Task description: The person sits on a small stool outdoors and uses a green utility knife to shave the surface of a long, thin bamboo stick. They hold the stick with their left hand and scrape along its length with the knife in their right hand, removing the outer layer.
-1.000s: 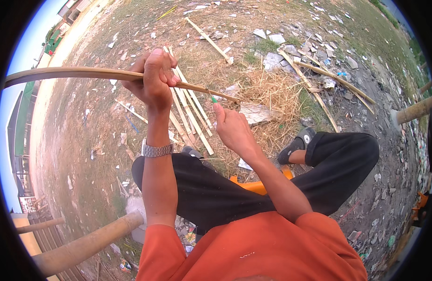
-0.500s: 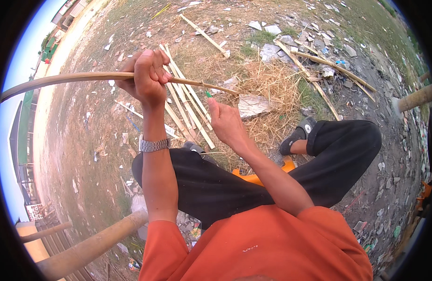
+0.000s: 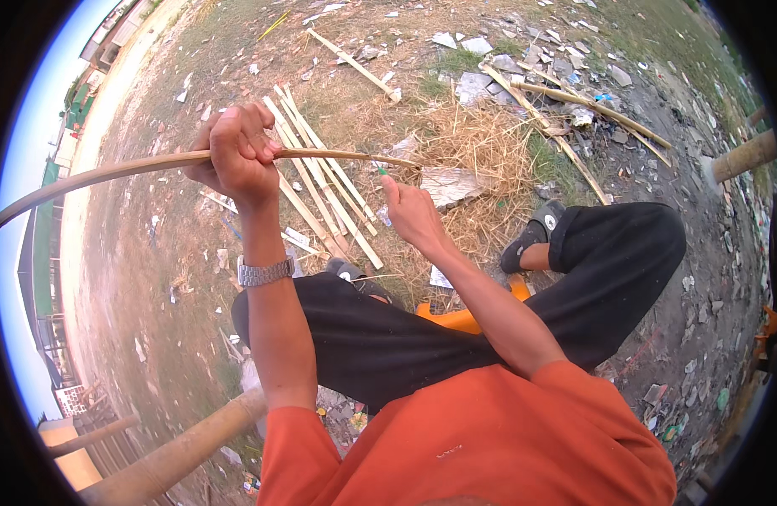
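My left hand (image 3: 241, 152), a watch on its wrist, is closed round a long, thin bamboo strip (image 3: 110, 170). The strip runs from the left edge, bending through the fist, to a thin end right of it, above the ground. Just below that end is my right hand (image 3: 414, 215), its fingers closed. A small green tip shows above its thumb; the rest of that thing is hidden in the hand. Whether the green tip touches the strip I cannot tell. Beyond the hands, several pale split bamboo strips (image 3: 317, 169) lie on the ground.
A flat pale block (image 3: 447, 187) lies by a heap of straw shavings (image 3: 489, 152). Longer bamboo pieces (image 3: 591, 103) and broken tile shards lie at the far right. An orange seat (image 3: 456, 320) shows under my legs. Thick poles (image 3: 177, 438) stand at lower left and right.
My left hand has shifted slightly left and down with the bamboo strip, so the strip's thin end is a little further left. The right hand has stayed close to its place, slightly lower.
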`<action>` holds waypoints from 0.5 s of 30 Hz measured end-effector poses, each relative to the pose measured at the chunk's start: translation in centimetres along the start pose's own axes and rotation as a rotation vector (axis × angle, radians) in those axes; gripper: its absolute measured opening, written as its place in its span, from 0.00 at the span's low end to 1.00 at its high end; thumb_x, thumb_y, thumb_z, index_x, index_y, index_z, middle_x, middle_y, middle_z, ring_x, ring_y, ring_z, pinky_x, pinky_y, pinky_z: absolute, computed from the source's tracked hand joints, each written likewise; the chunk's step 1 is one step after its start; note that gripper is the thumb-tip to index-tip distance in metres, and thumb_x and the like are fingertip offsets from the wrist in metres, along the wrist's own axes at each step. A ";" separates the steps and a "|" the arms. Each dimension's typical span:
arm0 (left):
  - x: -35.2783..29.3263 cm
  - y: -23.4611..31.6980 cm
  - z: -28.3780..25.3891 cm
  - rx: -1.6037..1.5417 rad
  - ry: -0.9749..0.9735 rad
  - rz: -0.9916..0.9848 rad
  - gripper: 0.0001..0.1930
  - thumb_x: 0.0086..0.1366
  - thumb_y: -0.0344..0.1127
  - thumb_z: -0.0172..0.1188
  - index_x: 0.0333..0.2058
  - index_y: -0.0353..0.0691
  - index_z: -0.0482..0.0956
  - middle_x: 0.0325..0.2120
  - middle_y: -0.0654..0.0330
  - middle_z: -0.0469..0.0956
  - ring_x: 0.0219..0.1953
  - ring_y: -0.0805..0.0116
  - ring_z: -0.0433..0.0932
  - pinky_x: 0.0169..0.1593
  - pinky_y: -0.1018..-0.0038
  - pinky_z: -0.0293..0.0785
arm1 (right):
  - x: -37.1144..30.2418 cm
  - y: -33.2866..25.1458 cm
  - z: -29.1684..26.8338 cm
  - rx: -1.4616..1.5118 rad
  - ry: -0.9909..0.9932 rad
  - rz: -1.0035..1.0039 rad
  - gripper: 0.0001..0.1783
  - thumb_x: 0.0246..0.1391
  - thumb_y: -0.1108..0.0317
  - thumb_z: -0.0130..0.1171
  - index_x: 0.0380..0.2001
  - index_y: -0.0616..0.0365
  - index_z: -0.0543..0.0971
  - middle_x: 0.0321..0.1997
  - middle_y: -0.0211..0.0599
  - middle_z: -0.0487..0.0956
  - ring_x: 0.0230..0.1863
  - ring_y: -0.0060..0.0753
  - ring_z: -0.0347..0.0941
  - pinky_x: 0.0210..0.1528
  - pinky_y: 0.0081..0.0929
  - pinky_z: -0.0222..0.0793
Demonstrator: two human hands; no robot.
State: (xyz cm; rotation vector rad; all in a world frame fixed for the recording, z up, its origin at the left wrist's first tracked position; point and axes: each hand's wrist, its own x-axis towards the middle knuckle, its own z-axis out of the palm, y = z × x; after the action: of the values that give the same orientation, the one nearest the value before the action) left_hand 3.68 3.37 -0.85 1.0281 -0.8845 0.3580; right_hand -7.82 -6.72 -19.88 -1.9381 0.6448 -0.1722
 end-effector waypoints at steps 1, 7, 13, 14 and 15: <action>-0.2 0.0 0.2 0.017 -0.003 0.010 0.19 0.59 0.24 0.44 0.09 0.43 0.57 0.04 0.65 0.56 0.06 0.77 0.54 0.20 0.73 0.62 | -0.3 -0.6 0.3 0.037 0.036 -0.066 0.35 0.65 0.47 0.34 0.26 0.70 0.78 0.26 0.65 0.76 0.33 0.68 0.73 0.41 0.54 0.66; -0.2 -0.2 0.2 -0.009 0.001 -0.006 0.19 0.59 0.24 0.44 0.09 0.42 0.58 0.04 0.64 0.57 0.06 0.77 0.55 0.21 0.72 0.65 | 2.0 3.7 1.1 -0.049 0.001 0.139 0.34 0.64 0.47 0.35 0.27 0.68 0.78 0.28 0.65 0.76 0.34 0.68 0.73 0.41 0.54 0.67; -0.2 -0.9 1.3 0.050 0.061 0.029 0.20 0.59 0.25 0.46 0.08 0.42 0.59 0.04 0.64 0.57 0.06 0.77 0.56 0.21 0.73 0.66 | 2.7 6.3 3.3 -0.048 0.081 0.141 0.34 0.64 0.45 0.33 0.31 0.65 0.78 0.32 0.65 0.77 0.38 0.69 0.73 0.43 0.56 0.66; 0.0 -1.1 1.0 0.050 0.068 0.034 0.20 0.60 0.25 0.46 0.08 0.41 0.59 0.04 0.64 0.57 0.06 0.77 0.57 0.21 0.73 0.66 | 2.7 8.2 3.5 -0.102 0.096 0.200 0.34 0.64 0.45 0.33 0.31 0.65 0.78 0.31 0.65 0.77 0.37 0.70 0.73 0.43 0.57 0.66; 0.2 -0.9 0.8 0.058 0.061 0.040 0.20 0.60 0.25 0.46 0.08 0.41 0.59 0.03 0.64 0.58 0.06 0.77 0.57 0.21 0.73 0.66 | 3.1 9.0 3.6 -0.152 0.106 0.245 0.34 0.64 0.45 0.33 0.30 0.65 0.78 0.30 0.65 0.77 0.37 0.70 0.72 0.43 0.57 0.65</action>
State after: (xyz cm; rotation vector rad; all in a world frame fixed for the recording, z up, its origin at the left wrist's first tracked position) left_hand 4.00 2.24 -1.00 1.0485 -0.8447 0.4491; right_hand -7.02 -8.30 -29.86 -1.9847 0.9837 -0.0741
